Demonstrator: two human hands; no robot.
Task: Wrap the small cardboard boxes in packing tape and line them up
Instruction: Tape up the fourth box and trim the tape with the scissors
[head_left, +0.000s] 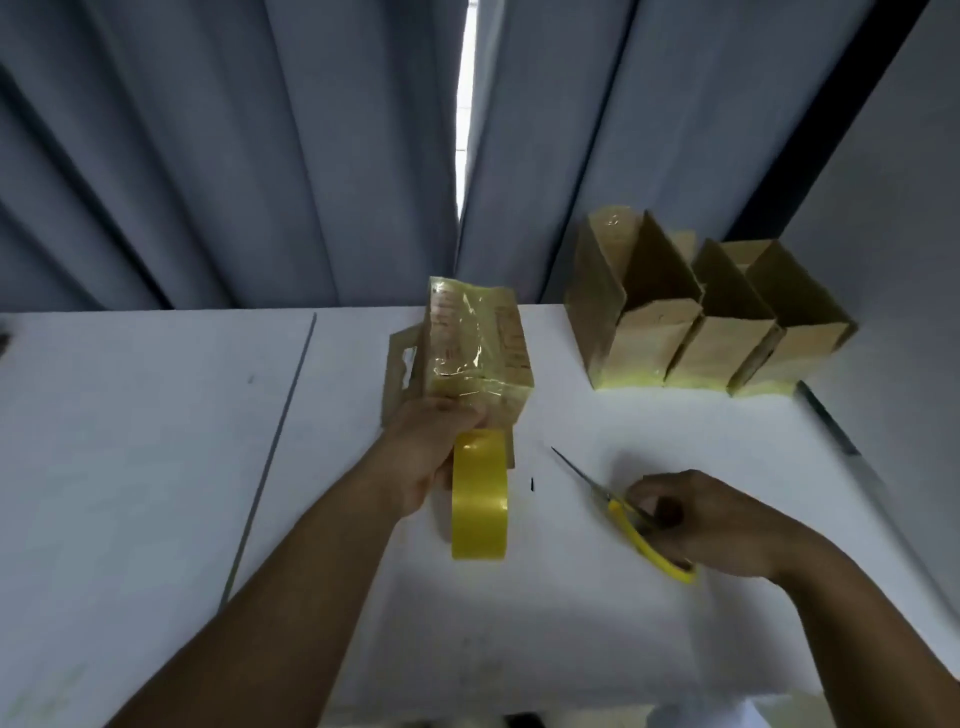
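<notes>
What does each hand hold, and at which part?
The left hand grips the taped box at its near end; the right hand grips the scissors by their yellow handles.

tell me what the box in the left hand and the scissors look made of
The box: brown cardboard, matte where bare, under glossy yellowish tape film that wrinkles and glares. The scissors: thin dark blades, probably metal; bright smooth yellow handles, likely plastic.
</notes>
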